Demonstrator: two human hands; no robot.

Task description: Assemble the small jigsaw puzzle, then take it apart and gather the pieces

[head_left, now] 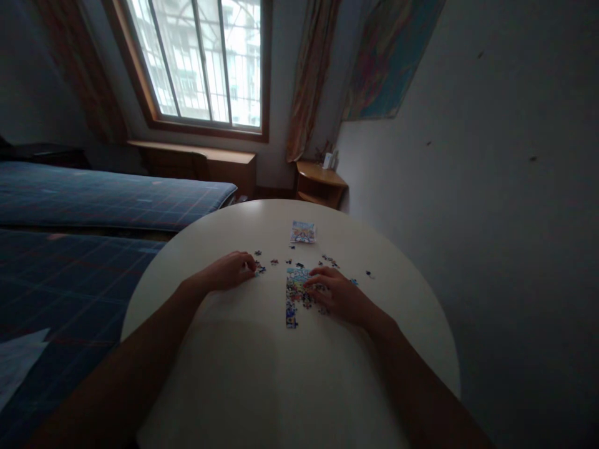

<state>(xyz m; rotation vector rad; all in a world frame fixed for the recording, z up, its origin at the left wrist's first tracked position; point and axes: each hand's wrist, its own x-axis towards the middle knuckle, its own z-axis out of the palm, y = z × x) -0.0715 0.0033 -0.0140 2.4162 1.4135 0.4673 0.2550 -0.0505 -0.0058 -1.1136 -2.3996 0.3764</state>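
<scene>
A partly assembled jigsaw puzzle (292,299) lies on the round white table, its left edge straight and its lower right side ragged. Over its right part rests my right hand (339,294), fingers apart and covering some of the picture. To the left, my left hand (234,270) has its thumb and fingertips drawn together at a small puzzle piece (258,270) on the tabletop. Other loose pieces (274,262) lie in an arc beyond the puzzle, with a few more (330,259) past my right hand. A small picture card (303,232) with a colourful print lies farther back.
The round table (224,368) has its curved edge near the white wall (491,237) on the right. Plaid-covered beds (107,196) stand at the left. A wooden corner shelf (321,174) and a desk (229,156) are beyond, under a barred window (201,68).
</scene>
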